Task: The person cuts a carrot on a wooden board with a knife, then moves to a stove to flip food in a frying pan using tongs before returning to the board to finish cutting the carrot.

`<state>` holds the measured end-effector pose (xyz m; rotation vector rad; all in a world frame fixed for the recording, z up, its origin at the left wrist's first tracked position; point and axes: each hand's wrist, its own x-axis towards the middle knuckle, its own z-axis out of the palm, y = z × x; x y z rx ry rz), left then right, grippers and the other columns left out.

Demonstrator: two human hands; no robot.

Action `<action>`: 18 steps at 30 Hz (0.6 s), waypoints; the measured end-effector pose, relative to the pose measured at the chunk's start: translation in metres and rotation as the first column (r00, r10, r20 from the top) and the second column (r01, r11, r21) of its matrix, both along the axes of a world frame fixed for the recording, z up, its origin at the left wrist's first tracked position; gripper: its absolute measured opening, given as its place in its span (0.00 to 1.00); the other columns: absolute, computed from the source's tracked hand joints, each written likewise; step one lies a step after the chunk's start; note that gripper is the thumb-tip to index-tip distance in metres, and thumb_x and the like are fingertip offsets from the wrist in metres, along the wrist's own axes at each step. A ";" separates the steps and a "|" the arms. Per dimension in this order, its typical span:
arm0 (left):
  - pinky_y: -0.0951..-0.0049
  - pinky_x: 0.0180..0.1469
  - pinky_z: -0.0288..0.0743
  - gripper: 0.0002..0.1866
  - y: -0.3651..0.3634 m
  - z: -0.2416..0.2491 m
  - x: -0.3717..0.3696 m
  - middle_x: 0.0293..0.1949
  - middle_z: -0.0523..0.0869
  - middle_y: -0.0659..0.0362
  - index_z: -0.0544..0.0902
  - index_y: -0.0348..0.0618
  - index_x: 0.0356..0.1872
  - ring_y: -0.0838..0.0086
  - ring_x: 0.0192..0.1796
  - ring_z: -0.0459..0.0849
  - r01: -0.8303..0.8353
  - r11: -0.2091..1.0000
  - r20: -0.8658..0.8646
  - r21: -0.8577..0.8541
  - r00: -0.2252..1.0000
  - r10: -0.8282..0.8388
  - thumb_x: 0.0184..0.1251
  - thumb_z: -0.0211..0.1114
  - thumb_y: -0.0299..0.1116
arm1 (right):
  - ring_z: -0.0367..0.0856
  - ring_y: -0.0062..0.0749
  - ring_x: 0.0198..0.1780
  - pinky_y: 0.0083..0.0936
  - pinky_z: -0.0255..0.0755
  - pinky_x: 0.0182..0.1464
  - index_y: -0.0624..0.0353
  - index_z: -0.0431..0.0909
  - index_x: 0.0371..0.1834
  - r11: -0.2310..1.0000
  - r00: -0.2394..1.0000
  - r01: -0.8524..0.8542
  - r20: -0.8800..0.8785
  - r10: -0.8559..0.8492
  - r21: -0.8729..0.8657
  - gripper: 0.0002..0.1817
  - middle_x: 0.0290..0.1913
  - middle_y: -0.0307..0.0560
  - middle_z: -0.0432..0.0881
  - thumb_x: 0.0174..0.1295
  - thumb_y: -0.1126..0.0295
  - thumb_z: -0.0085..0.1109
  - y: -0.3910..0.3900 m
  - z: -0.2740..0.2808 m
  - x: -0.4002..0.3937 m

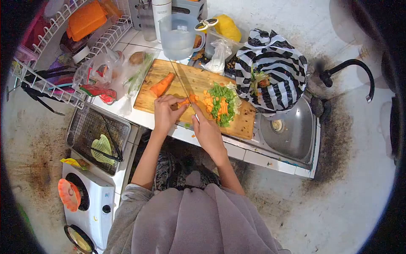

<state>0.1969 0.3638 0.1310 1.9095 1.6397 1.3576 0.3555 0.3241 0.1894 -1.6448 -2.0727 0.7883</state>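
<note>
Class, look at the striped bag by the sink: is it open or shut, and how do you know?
Open: the striped bag is spread wide, and what look like food scraps show inside it.

The right grip (208, 133) mostly hides the knife's (181, 80) handle; the white bottle (162, 21) is cropped.

Bright, mostly even light in here; source unclear. Cutting board (198, 80) well lit. Soft grey shadow on wall (292, 17) upper right, gloom under counter (230, 150). Mild glare in sink (292, 142). Fisheye bend, black corners. Bottle (162, 23) print unreadable.
</note>
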 end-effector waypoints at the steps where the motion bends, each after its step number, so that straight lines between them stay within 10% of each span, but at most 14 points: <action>1: 0.67 0.39 0.70 0.10 0.000 -0.001 0.000 0.24 0.84 0.57 0.88 0.41 0.31 0.66 0.29 0.81 -0.001 1.000 0.010 -0.010 1.000 0.001 0.46 0.75 0.32 | 0.80 0.60 0.34 0.48 0.73 0.40 0.48 0.64 0.69 1.000 1.000 -0.005 0.007 0.005 -0.006 0.23 0.27 0.65 0.80 0.71 0.63 0.45 0.003 0.000 -0.001; 18: 0.66 0.49 0.63 0.10 -0.004 0.001 0.002 0.26 0.82 0.62 0.89 0.47 0.33 0.71 0.32 0.79 -0.031 0.990 0.005 -0.140 0.999 0.032 0.49 0.74 0.36 | 0.78 0.61 0.51 0.41 0.70 0.54 0.52 0.63 0.69 0.998 0.977 0.015 -0.212 -0.028 -0.064 0.23 0.48 0.69 0.78 0.73 0.59 0.42 -0.002 -0.009 0.018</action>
